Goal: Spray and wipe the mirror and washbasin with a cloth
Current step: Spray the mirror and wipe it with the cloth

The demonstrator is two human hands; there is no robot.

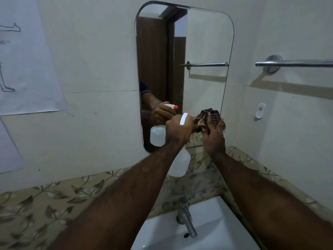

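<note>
A rounded mirror point(203, 42) hangs on the wall above a white washbasin point(216, 226). My left hand point(178, 130) grips a clear spray bottle point(180, 165) with a white head and orange nozzle, held up near the mirror's lower part. My right hand point(213, 138) presses a crumpled dark checked cloth point(210, 119) against the mirror's lower right area. The mirror reflects the bottle and my left hand.
A metal tap point(187, 222) stands at the basin's back. A chrome towel rail point(295, 63) runs along the right wall, with a small white hook point(260, 110) below it. Paper sheets point(27, 60) hang on the left wall. Floral tiles point(54, 204) border the basin.
</note>
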